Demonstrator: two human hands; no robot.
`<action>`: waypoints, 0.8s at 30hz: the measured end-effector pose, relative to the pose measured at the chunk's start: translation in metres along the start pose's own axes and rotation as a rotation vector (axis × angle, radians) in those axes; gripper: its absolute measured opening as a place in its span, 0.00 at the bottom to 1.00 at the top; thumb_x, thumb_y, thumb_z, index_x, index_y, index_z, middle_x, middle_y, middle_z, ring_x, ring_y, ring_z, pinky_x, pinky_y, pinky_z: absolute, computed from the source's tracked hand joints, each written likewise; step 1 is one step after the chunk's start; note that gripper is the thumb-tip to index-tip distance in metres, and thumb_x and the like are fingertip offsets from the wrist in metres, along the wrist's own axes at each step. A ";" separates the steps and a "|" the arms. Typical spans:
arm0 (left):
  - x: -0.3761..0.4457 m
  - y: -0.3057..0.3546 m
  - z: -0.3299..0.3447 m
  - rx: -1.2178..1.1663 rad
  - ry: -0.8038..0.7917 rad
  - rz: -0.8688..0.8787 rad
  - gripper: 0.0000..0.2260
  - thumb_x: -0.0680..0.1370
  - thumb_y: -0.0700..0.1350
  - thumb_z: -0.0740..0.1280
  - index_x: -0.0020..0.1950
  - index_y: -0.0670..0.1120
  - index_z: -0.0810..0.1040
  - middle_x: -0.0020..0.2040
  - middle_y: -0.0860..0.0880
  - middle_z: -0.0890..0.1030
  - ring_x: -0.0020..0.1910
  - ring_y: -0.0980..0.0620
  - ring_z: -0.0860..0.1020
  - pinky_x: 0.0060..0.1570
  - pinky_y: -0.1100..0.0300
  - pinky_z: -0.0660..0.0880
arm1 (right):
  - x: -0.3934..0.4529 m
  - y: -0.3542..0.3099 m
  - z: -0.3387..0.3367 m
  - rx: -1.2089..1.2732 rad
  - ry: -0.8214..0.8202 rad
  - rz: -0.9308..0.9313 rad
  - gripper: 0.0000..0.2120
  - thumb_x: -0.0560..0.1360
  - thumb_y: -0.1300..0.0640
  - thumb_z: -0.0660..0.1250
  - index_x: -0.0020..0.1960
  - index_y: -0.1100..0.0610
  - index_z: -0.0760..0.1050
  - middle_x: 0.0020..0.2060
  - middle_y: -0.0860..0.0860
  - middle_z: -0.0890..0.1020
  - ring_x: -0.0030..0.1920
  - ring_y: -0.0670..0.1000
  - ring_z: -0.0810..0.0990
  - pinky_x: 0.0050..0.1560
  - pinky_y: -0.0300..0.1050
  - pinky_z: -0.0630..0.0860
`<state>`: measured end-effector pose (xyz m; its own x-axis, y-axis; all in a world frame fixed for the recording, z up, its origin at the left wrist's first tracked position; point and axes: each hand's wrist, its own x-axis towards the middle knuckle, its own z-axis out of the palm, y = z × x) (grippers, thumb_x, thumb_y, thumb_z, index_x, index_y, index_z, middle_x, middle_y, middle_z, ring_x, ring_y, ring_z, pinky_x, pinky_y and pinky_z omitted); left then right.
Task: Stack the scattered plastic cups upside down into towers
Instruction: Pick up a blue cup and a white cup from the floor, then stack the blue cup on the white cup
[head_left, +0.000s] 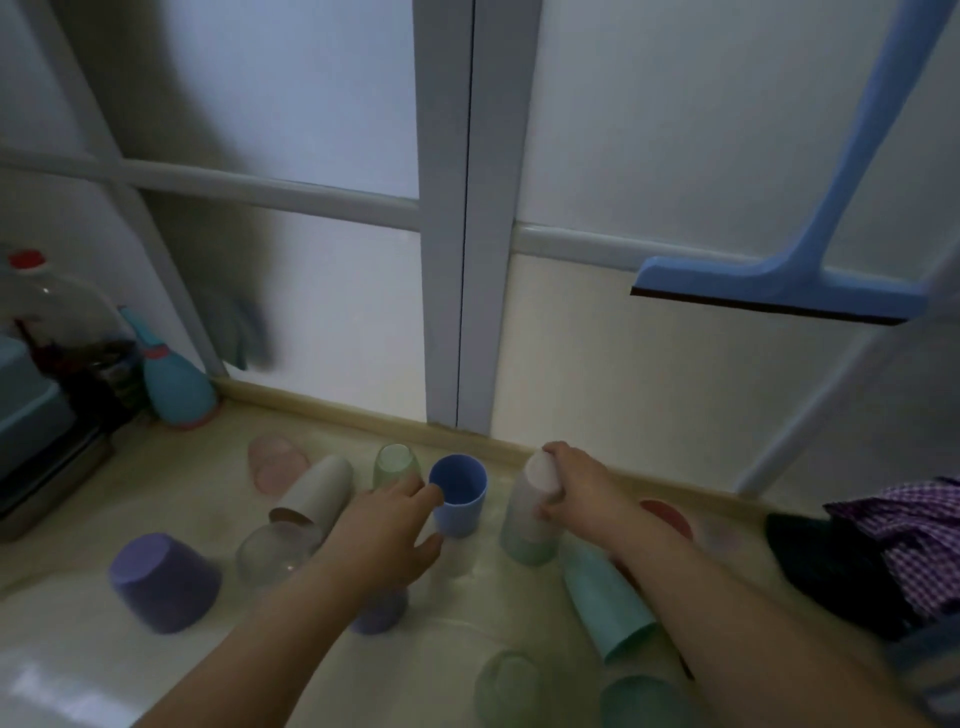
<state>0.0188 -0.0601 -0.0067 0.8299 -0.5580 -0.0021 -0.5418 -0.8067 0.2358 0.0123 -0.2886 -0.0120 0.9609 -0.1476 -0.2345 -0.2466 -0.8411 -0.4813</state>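
Counter under a frosted window, cups strewn across it; task reads as early, one tower begun and most cups loose. Largest loose pieces first: teal cup lying on its side under the right forearm; purple cup mouth-down but tipped, at near left; beige cup on its side, further back. Only tower stands right of centre: pale frosted cups nested mouth-down, greenish one at the base, exact count not readable through blur. Right hand is wrapped round the tower's upper part, fingers curled on the top cup. Blue cup stands mouth-up just left of the tower, not yet inverted; left hand is at its near side, fingers half spread, thumb low, tips touching or just short of the wall, cannot tell which. Smaller bits: clear cup, pale green cup, pink cup, red cup behind the right wrist, more at the near edge. Judgement: well over half left.
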 end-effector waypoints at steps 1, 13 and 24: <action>0.002 0.000 0.002 0.004 -0.010 -0.005 0.18 0.75 0.54 0.61 0.64 0.52 0.66 0.62 0.50 0.73 0.55 0.51 0.74 0.49 0.62 0.68 | 0.001 0.003 0.004 0.012 -0.005 0.013 0.35 0.66 0.56 0.73 0.69 0.54 0.61 0.65 0.55 0.72 0.63 0.56 0.72 0.61 0.47 0.70; 0.034 0.004 0.017 0.007 -0.064 0.042 0.14 0.74 0.51 0.61 0.59 0.49 0.70 0.59 0.49 0.74 0.55 0.48 0.73 0.52 0.54 0.73 | -0.004 0.019 0.000 0.066 -0.023 -0.020 0.43 0.67 0.54 0.72 0.75 0.54 0.52 0.72 0.55 0.64 0.71 0.54 0.64 0.72 0.47 0.61; 0.078 -0.003 0.057 0.269 -0.288 0.067 0.13 0.76 0.39 0.59 0.60 0.44 0.69 0.61 0.44 0.75 0.61 0.43 0.71 0.62 0.49 0.65 | -0.025 0.028 -0.008 0.079 0.095 -0.011 0.41 0.68 0.48 0.72 0.74 0.48 0.52 0.71 0.49 0.65 0.71 0.49 0.64 0.69 0.44 0.61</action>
<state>0.0773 -0.1119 -0.0626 0.7410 -0.6119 -0.2765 -0.6406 -0.7677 -0.0181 -0.0174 -0.3129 -0.0125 0.9702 -0.1902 -0.1500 -0.2418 -0.7998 -0.5495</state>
